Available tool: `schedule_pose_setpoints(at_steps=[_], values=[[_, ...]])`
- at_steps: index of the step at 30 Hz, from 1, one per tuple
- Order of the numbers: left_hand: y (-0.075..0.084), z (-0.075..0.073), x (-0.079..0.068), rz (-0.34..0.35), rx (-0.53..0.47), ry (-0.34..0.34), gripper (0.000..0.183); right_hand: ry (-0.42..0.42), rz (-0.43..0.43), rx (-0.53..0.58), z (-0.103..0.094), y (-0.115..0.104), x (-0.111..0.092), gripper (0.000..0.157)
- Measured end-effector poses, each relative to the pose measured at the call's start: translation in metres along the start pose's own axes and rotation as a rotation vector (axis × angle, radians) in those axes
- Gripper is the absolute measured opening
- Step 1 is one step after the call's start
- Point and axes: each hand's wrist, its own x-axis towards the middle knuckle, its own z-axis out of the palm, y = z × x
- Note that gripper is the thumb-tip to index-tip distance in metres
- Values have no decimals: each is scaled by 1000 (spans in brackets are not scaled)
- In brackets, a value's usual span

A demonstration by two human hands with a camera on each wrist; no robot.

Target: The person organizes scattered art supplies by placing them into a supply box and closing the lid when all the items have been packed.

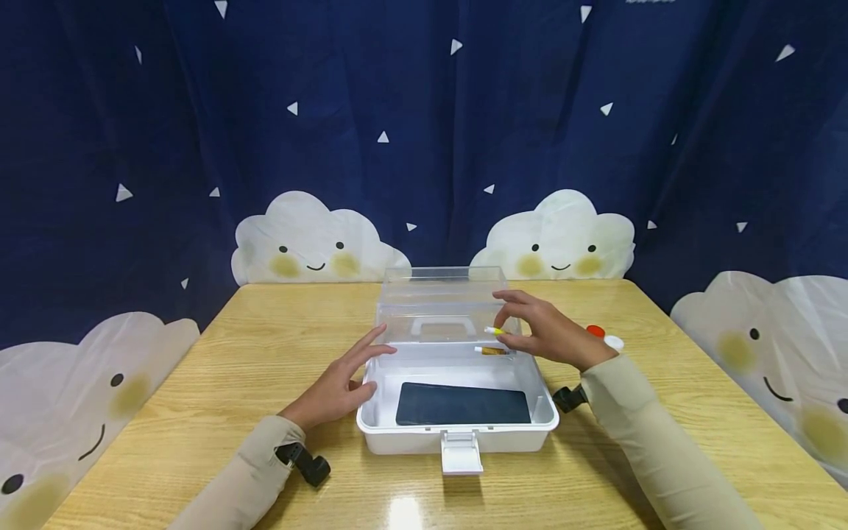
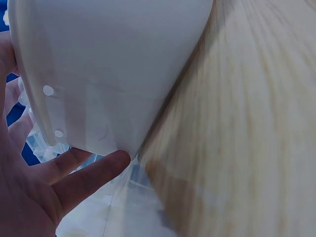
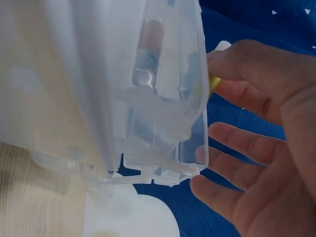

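Observation:
A white plastic storage box [image 1: 457,439] with its clear lid [image 1: 445,285] raised sits in front of me. My right hand [image 1: 548,331] pinches a small yellow tube [image 1: 497,331] with a white end between thumb and forefinger, over the clear upper tray [image 1: 397,327]. In the right wrist view, the yellow tube [image 3: 214,81] shows just past the tray's edge, partly hidden by fingers. A small amber tube [image 1: 492,351] with a white end lies in the tray. Fingers spread, my left hand [image 1: 334,391] rests at the box's left side, a fingertip at its back corner in the left wrist view.
A dark flat rectangular panel [image 1: 464,405] lies on the box floor. The box's front latch [image 1: 461,455] hangs down. Right of the box, a red round cap [image 1: 595,330] and a white one [image 1: 614,343] lie on the wooden table [image 1: 278,331]. A dark blue curtain [image 1: 424,110] hangs behind.

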Motion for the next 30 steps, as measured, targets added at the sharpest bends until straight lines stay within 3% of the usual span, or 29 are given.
schedule_pose_setpoints(at_steps=[30], values=[[-1,0,0,18,-2,6,54,-79,106,-67,3,0,0,6]])
